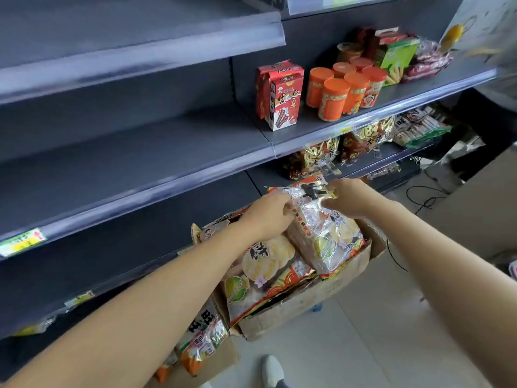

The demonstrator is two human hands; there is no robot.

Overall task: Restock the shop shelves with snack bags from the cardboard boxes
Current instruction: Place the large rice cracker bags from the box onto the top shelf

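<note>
Above the box [305,306], left hand [265,217] and right hand [349,197] pinch a bag [321,233], mid-pickup; next comes lifting it onto a shelf [140,152].

The person bends over an open cardboard box [307,301] on the floor, both hands on one snack bag [324,233]: the left hand [265,217] grips its upper left edge and the right hand [349,197] pinches its top. More bags [263,264] lie packed in the box beneath. Red cartons [279,93] stand beside orange-lidded jars [335,96] on the grey shelf [307,123] above.
</note>
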